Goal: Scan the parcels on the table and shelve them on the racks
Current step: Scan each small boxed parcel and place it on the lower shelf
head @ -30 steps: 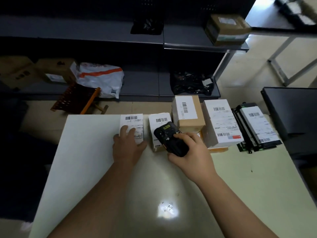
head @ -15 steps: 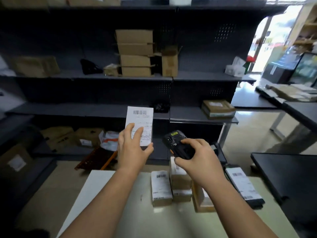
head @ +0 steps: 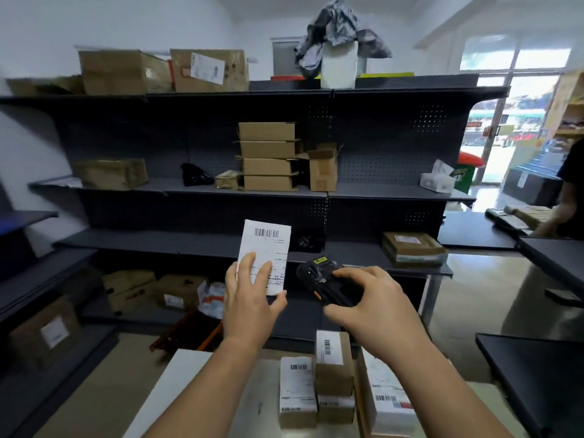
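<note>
My left hand (head: 249, 298) holds a flat white parcel (head: 268, 245) with a barcode label upright in front of me, fingers across its face and thumb under its lower edge. Just to its right, my right hand (head: 373, 308) grips a black handheld scanner (head: 322, 279). Below my arms, several labelled parcels (head: 331, 368) stand together on the pale table (head: 196, 380). The dark metal racks (head: 196, 241) rise behind the table.
Stacked cardboard boxes (head: 268, 156) fill the middle shelf, and a brown parcel (head: 410, 248) lies on the lower right shelf. More boxes sit on the top and bottom shelves. Dark tables (head: 537, 368) stand to the right, where a person (head: 568, 197) is partly visible.
My left hand lifted the white parcel off the table and raised it in front of the racks. My right hand rose with the scanner, and my view tilted up from the table to the shelves.
</note>
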Action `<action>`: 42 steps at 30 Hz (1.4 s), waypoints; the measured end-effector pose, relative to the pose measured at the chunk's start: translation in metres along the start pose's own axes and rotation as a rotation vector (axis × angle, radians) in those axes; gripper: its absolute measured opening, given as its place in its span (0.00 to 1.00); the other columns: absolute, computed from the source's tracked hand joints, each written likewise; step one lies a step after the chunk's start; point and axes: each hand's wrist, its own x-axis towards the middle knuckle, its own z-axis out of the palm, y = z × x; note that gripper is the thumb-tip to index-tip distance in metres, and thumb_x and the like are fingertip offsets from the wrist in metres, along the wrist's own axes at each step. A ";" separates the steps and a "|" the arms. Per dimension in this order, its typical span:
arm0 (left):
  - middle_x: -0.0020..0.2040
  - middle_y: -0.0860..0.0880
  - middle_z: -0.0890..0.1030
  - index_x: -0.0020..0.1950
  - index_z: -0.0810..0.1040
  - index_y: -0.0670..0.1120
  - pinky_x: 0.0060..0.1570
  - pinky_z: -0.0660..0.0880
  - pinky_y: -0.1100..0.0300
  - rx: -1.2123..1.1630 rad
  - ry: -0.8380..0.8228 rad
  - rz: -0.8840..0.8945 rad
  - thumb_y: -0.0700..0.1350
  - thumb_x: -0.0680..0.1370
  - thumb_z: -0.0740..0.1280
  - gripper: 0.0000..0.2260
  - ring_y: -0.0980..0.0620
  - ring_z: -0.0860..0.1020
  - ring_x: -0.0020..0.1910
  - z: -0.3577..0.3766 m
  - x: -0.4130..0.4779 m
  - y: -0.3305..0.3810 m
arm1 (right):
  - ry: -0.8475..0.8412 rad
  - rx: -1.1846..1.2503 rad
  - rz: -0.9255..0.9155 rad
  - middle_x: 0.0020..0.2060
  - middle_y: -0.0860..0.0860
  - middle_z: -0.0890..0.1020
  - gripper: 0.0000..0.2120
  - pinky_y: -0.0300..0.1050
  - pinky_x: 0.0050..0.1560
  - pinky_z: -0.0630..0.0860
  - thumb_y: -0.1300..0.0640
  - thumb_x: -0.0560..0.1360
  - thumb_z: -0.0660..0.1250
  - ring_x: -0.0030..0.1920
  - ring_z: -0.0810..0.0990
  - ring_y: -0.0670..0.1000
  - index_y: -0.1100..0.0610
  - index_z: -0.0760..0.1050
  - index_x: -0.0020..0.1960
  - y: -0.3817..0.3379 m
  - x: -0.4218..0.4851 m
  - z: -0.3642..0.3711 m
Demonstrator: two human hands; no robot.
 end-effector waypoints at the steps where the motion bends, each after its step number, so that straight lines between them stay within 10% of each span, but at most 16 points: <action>1: 0.70 0.47 0.65 0.64 0.77 0.46 0.59 0.75 0.38 0.001 0.008 0.000 0.51 0.68 0.79 0.26 0.37 0.66 0.68 0.001 -0.002 -0.003 | -0.007 -0.003 0.000 0.54 0.37 0.71 0.27 0.39 0.48 0.77 0.43 0.64 0.72 0.50 0.75 0.40 0.38 0.74 0.63 -0.001 -0.001 0.000; 29: 0.72 0.46 0.64 0.65 0.76 0.46 0.64 0.71 0.37 -0.037 0.002 0.039 0.49 0.70 0.77 0.25 0.39 0.61 0.72 0.010 0.052 0.005 | -0.042 -0.007 0.043 0.50 0.38 0.72 0.27 0.37 0.46 0.76 0.44 0.63 0.72 0.50 0.74 0.39 0.38 0.75 0.61 0.004 0.001 -0.019; 42: 0.71 0.58 0.61 0.66 0.73 0.53 0.64 0.69 0.56 -0.208 -0.226 -0.025 0.54 0.71 0.73 0.24 0.54 0.60 0.69 -0.049 -0.066 0.025 | 0.126 0.152 0.087 0.57 0.39 0.71 0.27 0.37 0.50 0.73 0.49 0.64 0.76 0.52 0.74 0.42 0.41 0.76 0.63 0.064 -0.074 0.023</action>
